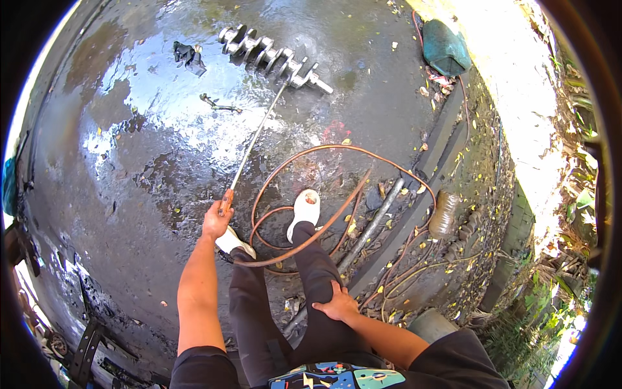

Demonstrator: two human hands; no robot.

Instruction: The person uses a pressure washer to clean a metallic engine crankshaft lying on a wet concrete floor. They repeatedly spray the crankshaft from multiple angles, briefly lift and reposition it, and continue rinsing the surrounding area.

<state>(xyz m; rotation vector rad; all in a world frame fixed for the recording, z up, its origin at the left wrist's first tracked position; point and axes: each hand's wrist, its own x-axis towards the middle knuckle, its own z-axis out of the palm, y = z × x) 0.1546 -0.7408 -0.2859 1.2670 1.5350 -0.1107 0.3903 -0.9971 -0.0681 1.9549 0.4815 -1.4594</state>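
— Hands?
— Left hand [218, 219] closed around the orange-handled rod [253, 148]; right hand [337, 303] loosely spread, seemingly empty, on the knee [315, 275]
— Crankshaft [267, 54]?
— Ahead, nearer the left hand; long axis slanting far-left to near-right, rod tip at its nearer half

Pt of the orange handle [227, 196] is hidden under the L hand's [215, 222] fingers; the rod's [254, 142] far tip is too small to tell if it's touching the crankshaft [265, 55]. R hand's [339, 303] palm hidden vs. the R trouser leg [317, 272], which also blocks pt of the metal pipe [376, 223]. Grey rounded thing [433, 325] partly behind R forearm [387, 338]. Patterned item [337, 376] cut off at btm edge; teal thing [9, 187] cut off at L rim, kind unclear. Dark crumpled bit [189, 57]: can't tell what.
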